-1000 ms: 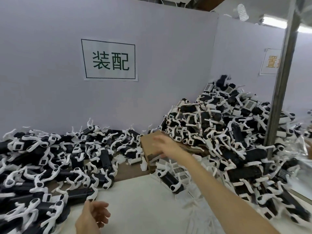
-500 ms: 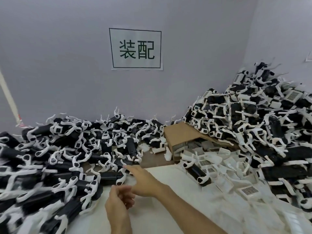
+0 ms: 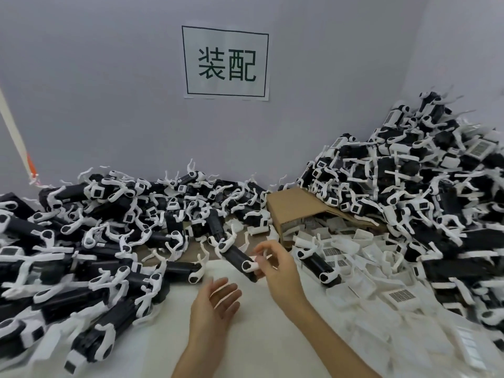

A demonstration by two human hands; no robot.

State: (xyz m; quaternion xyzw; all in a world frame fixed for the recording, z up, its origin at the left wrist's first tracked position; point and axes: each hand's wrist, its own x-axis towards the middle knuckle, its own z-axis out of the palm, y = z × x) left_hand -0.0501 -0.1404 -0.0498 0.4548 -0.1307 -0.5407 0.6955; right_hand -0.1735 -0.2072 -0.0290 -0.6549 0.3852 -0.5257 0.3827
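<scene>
A black bar-shaped device with white clip arms is lifted a little above the white table, near its middle. My right hand grips its near end, fingers curled round the white cap. My left hand hovers below and to the left, palm up, fingers spread and relaxed, holding nothing. It is apart from the device.
Heaps of the same black-and-white devices fill the left side and rise high at the right. A tipped cardboard box spills white plastic trays toward the right. A sign hangs on the grey wall.
My right hand came back from the box side to the left heap and now holds a device lifted from it. My left hand opened and turned palm up. The view swung left.
</scene>
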